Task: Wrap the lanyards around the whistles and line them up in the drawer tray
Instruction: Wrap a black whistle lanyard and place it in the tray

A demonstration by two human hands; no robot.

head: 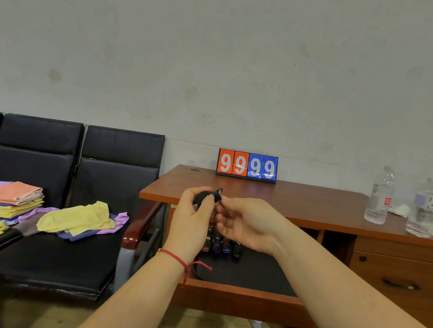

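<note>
L hand (194,213) gripped a black whistle (206,197) w/ its lanyard wound round the body, fingers curled about the bundle, held up in the air above the open drawer. R hand (247,223) met it from the right: thumb and forefinger pinched at the bundle's right end, just under the small metal clip (219,191) that stuck up; other R fingers were loosely curled below. Whether they pinched the cord end or the whistle itself couldn't be told. A red string bracelet (178,259) sat on the L wrist.

Below the hands, the drawer tray (248,273) was pulled out from the desk (297,200), dark-lined. A row of wrapped whistles (223,246) lay side by side near the tray's back edge, partly hidden by the hands. A loose black lanyard loop (197,271) lay at the tray's front-left corner.

On the desk's back edge stood a flip scoreboard (247,166) reading 9 9 9 9, red then blue. Two clear water bottles (379,198) stood toward the desk's right end, w/ crumpled white tissue beside them. Left of the desk, black padded chairs (52,229) carried folded and loose cloths (76,218), yellow, purple, pink.
</note>
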